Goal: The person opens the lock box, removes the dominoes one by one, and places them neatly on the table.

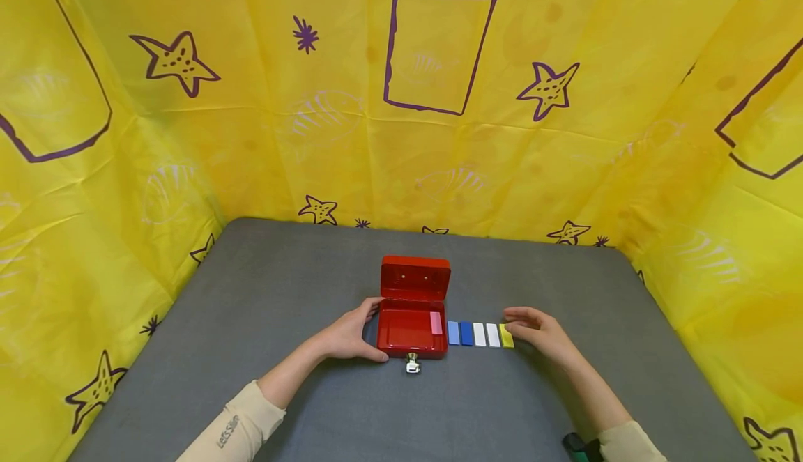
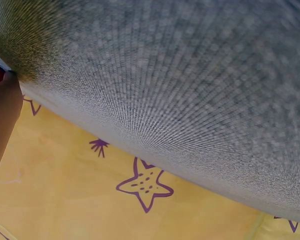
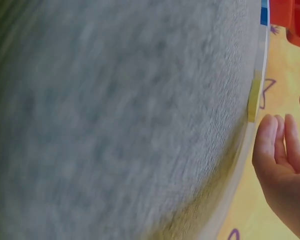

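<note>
A red metal cash box (image 1: 410,322) stands with its lid (image 1: 415,277) raised. My left hand (image 1: 348,333) grips its left side, thumb at the front corner and fingers by the hinge corner. Inside, at the right, lies a pink rectangular block (image 1: 436,322). Right of the box runs a row of similar blocks: light blue (image 1: 454,333), dark blue (image 1: 466,333), two white ones (image 1: 479,334) and yellow (image 1: 506,336). My right hand (image 1: 542,336) hovers at the yellow block with loosely bent fingers, holding nothing. In the right wrist view its fingertips (image 3: 266,125) appear apart from that block.
A silver clasp (image 1: 412,364) sticks out from the box's front. The grey tabletop (image 1: 301,267) reaches back to yellow patterned cloth (image 1: 351,162), which hangs behind and on both sides. A dark strap or object (image 1: 575,444) lies by the right sleeve.
</note>
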Motion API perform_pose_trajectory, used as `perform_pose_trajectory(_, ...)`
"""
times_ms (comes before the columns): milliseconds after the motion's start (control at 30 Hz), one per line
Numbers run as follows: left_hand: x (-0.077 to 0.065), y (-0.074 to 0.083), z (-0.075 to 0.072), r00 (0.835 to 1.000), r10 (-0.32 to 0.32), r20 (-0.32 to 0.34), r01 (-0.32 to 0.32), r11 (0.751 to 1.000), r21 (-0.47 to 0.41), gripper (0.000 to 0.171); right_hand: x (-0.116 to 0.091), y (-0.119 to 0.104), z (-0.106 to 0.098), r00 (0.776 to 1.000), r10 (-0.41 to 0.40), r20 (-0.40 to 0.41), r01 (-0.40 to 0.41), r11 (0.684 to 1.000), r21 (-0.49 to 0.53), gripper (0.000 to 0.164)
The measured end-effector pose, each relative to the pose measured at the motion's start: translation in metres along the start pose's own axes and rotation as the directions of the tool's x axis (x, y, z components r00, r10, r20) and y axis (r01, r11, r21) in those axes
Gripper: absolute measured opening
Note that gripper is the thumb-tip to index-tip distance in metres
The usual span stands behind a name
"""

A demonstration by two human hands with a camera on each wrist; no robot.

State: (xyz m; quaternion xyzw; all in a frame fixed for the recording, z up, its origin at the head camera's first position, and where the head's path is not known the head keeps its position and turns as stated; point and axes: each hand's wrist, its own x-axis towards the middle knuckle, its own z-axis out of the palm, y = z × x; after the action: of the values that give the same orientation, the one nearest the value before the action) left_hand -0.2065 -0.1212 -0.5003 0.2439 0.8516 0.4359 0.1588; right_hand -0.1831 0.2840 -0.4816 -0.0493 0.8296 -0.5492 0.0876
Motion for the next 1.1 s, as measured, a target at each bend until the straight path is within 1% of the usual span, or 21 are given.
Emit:
perform_pose_trajectory(233,-0.001,0.001,0.0,1.0,-0.016,0.005,0.016,1.0,0.0,0.102,0.0,-0.004,0.007,0.998,0.053,-0.018,-0.05,0.994,0.102,0.047)
perform_pose_trajectory(333,-0.001,0.001,0.0,1.0,-0.017,0.005,0.017,1.0,-0.003,0.101,0.001,-0.005,0.011,0.998,0.057,-0.035,-0.051,0.985,0.164,0.046)
perform_pose_trajectory(467,-0.001,0.001,0.0,1.0,-0.022,0.002,0.022,1.0,0.0,0.101,0.002,-0.007,0.015,0.998,0.054,-0.035,-0.045,0.975,0.218,0.046)
perform_pose_trajectory(567,-0.001,0.001,0.0,1.0,-0.026,0.001,0.026,1.0,0.002,0.102,0.003,-0.009,0.018,0.998,0.054,-0.022,-0.048,0.974,0.219,0.047)
perform_pose_trajectory(800,-0.002,0.001,0.0,1.0,-0.03,0.002,0.03,1.0,0.004,0.101,0.007,-0.016,0.027,0.995,0.093,-0.042,-0.081,0.97,0.227,0.047)
perform_pose_trajectory(1000,-0.002,0.002,0.001,0.999,-0.036,0.002,0.036,0.999,-0.002,0.1,0.01,-0.022,0.035,0.997,0.072,-0.028,-0.063,0.969,0.237,0.047)
perform_pose_trajectory(1100,-0.002,0.002,0.0,0.999,-0.035,0.004,0.035,0.999,-0.006,0.1,0.012,-0.024,0.039,0.997,0.079,-0.023,-0.071,0.965,0.251,0.047)
